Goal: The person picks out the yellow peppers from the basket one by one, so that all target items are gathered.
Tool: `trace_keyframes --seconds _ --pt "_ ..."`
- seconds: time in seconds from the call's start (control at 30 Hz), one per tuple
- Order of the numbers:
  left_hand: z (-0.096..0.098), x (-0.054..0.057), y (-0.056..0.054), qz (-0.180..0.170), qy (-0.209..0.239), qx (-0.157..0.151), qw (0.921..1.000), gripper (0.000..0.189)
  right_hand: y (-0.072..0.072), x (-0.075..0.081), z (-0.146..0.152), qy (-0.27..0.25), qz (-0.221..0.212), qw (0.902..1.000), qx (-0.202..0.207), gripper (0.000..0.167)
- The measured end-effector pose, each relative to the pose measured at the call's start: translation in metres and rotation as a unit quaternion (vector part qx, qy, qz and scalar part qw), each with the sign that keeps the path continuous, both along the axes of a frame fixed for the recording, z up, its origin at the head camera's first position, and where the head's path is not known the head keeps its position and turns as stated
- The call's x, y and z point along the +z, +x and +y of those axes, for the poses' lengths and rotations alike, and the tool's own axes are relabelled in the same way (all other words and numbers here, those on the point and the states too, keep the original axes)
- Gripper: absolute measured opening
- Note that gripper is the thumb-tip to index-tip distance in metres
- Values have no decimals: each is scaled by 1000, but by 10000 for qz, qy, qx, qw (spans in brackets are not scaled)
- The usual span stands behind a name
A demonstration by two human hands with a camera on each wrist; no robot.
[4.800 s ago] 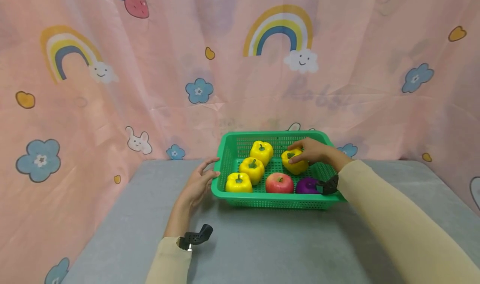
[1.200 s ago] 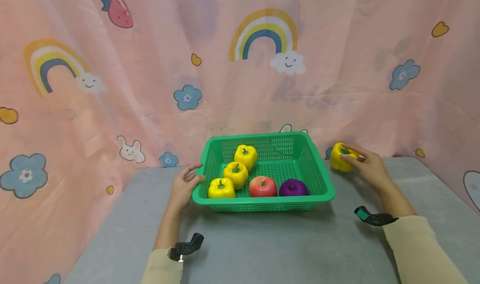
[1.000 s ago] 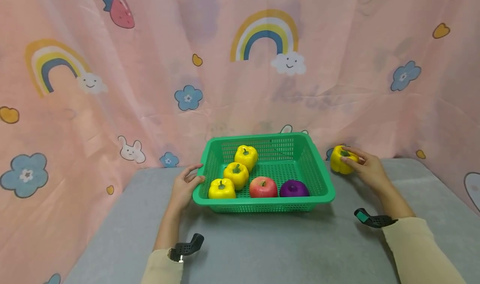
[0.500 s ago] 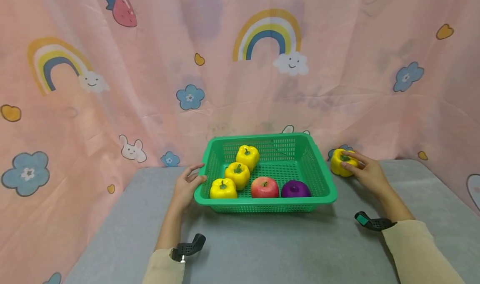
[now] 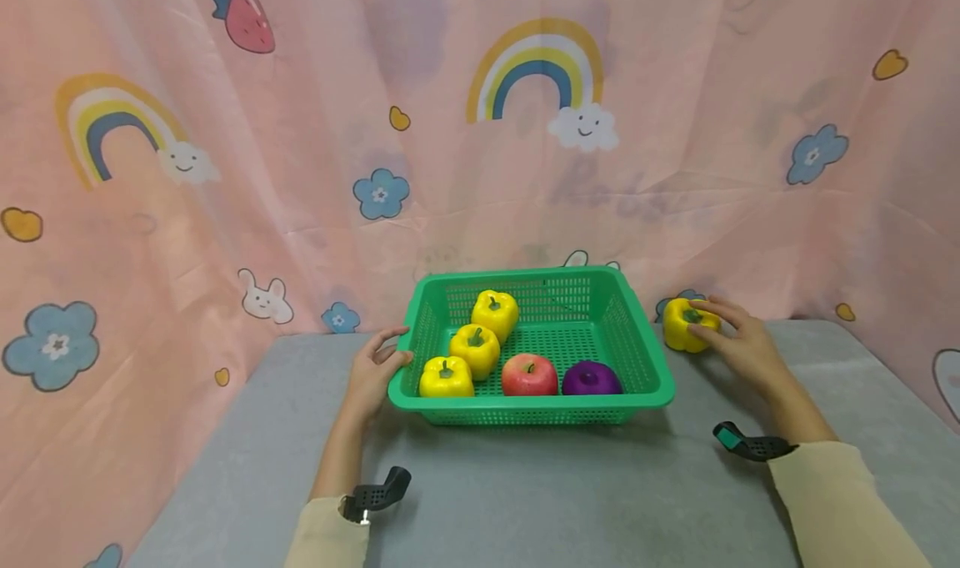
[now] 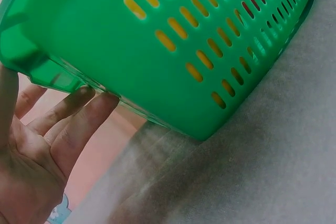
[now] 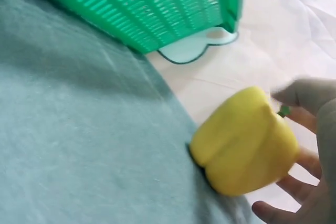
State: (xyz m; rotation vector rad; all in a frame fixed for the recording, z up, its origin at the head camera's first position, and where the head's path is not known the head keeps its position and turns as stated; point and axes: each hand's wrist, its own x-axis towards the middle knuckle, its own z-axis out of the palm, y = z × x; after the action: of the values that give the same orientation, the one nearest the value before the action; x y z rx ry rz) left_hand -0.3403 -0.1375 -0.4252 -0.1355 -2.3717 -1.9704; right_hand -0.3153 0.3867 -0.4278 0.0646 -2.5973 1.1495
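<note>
Step in hand (judged): setting down 1 yellow pepper (image 5: 679,333) on the tbl. (image 5: 510,493), just beside the R end of the green basket (image 5: 525,404). Pepper approx. upright, base on tbl. R hand (image 5: 746,353): fingers loosely spread abt. pepper's top; firm grip vs. light contact, can't tell. L hand (image 5: 369,378): fingers extended, tips against basket's L end nr. the rim, apparently steadying it. Next move calls for lifting R fingers clear w/o tipping pepper.

Materials: basket looks plastic, rectangular, slotted walls, smooth flared rim. Pepper blocky, lobed, green stem; 3 more yellow peppers (image 5: 472,356) in basket, L side, slanting row, glossy. Along front wall: red apple (image 5: 528,376), round, mottled; purple item (image 5: 589,379), rounded, glossy, type unclear. Tbl. surface grey, matte.
</note>
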Motion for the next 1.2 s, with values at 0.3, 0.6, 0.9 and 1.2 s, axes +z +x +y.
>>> trace_keyframes --seconds 0.3,0.6,0.9,1.2 --pt "-3 1 -1 -118 -66 -94 9999 45 -1 -1 -5 14 168 9995 -250 58" --pt "-2 2 -2 -130 -87 -99 9998 45 1 1 1 -179 -73 9998 111 60" --pt "-1 1 -3 -122 88 -119 9998 46 3 13 -2 171 -198 9996 -88 69" --pt "-1 0 -1 -178 108 -129 9997 45 10 42 -12 267 240 9993 -129 63"
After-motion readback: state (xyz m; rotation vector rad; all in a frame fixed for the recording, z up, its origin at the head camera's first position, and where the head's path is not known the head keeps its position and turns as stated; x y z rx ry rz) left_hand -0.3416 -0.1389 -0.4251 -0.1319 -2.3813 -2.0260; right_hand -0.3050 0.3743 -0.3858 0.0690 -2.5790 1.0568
